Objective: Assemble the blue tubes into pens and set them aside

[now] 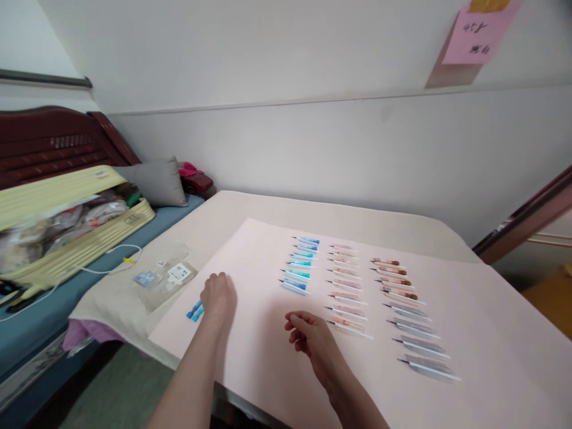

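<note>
My left hand (218,296) rests on the pale pink sheet (491,333) with its fingers curled over small blue pens (195,311) at the sheet's left edge; a bit of blue shows past its knuckles. My right hand (311,335) hovers just above the sheet with fingers loosely curled and nothing visible in them. To the right of it lie three rows of pens: a blue row (298,264), a pink row (347,288) and a brown-and-grey row (409,316).
A clear plastic packet with labels (166,275) lies on the beige cloth left of the sheet. A bed with an open yellow suitcase (67,220), a grey pillow (157,182) and a white cable lies at left. A pink note (477,36) hangs on the wall.
</note>
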A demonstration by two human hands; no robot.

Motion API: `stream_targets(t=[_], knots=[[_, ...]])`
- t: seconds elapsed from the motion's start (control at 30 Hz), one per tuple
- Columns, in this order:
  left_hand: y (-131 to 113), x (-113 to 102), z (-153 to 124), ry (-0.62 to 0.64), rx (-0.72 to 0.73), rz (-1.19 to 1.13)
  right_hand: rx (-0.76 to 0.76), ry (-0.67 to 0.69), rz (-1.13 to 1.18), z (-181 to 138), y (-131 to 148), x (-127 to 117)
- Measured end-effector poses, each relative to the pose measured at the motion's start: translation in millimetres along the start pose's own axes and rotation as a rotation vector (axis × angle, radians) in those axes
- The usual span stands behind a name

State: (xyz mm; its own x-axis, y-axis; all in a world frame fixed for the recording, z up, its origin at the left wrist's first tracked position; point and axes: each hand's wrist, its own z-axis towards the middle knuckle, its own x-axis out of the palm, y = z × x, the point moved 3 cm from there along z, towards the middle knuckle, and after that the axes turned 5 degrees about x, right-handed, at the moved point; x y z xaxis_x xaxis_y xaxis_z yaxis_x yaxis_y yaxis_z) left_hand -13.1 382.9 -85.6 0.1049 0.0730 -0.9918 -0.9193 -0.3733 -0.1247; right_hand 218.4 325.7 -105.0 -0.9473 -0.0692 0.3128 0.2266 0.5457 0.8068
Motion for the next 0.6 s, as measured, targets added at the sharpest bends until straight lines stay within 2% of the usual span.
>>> stream_targets(t=[0.13,0.2,0.27,0.43,0.6], knots=[[-36,17,-9,0.115,0.13,-0.063,0.003,-0.009,-0.013,1,-2,0],[-44,24,-11,0.141,0.153,-0.077,0.008,-0.015,-0.02,1,-3,1],[-41,28,-10,0.162,0.121,-0.079,0.014,-0.015,-0.026,1,-3,1],[-13,28,-3,0.184,-0.013,-0.078,0.009,-0.033,-0.032,0,-3,2],[0,28,2,0.196,-0.041,-0.127,0.019,-0.003,-0.029,2,-6,0]])
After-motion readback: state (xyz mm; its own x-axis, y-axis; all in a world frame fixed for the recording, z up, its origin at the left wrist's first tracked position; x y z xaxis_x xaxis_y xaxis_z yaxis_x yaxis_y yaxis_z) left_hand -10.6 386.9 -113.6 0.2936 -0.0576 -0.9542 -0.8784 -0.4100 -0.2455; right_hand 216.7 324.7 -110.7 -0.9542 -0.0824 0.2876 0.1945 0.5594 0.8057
